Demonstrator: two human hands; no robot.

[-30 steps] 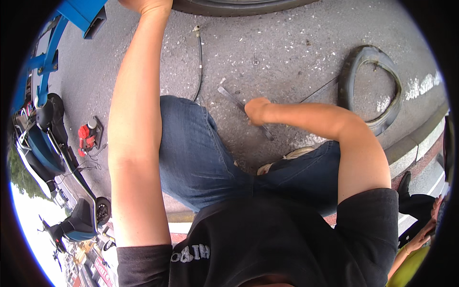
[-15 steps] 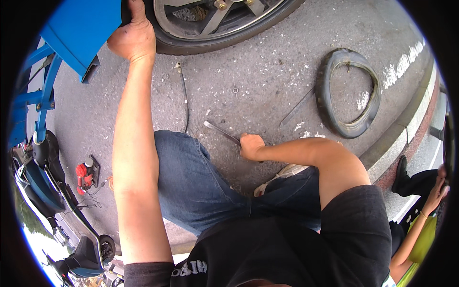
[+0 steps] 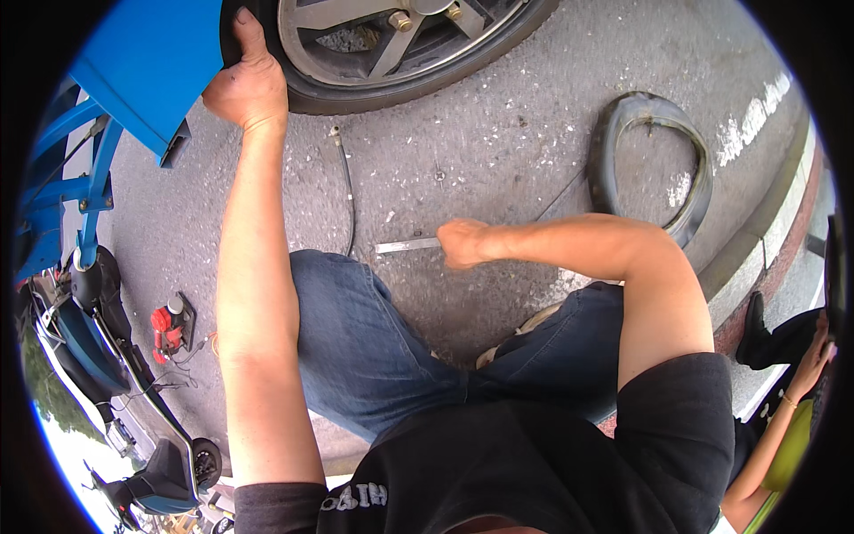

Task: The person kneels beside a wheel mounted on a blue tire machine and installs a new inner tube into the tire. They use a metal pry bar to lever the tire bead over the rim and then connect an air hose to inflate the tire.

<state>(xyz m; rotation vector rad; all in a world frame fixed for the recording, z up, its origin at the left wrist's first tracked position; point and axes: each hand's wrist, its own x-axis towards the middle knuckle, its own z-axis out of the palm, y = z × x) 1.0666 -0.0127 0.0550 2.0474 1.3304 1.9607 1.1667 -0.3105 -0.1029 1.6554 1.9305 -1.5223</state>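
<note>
Since half a second ago the bar (image 3: 405, 246) has turned — it slanted down toward the person's right, and now it lies nearly level, its free end pointing left. The right hand (image 3: 463, 243) is clenched round its other end, above the ground (image 3: 498, 160) in front of the knees. Whether the bar touches the ground, I cannot tell.

The left hand (image 3: 247, 84) is up at the wheel (image 3: 402, 21), thumb laid along the tyre's (image 3: 365, 100) left edge; its fingers are hidden, so I cannot tell whether it grasps the rubber or only presses on it. The wheel runs out of view at the top, its spokes and brass-coloured nuts showing. Just left of that hand stands a blue frame (image 3: 147, 67).

Below the wheel a thin hose (image 3: 347, 191) lies on the ground, one end near the left knee. To the right lies a black rubber ring (image 3: 605, 160) — a thin strip (image 3: 562, 195) runs up to its side. Far left, a red tool (image 3: 165, 334) sits near a scooter (image 3: 89, 347). At the right rim a co-worker's hand (image 3: 811, 367) shows.
</note>
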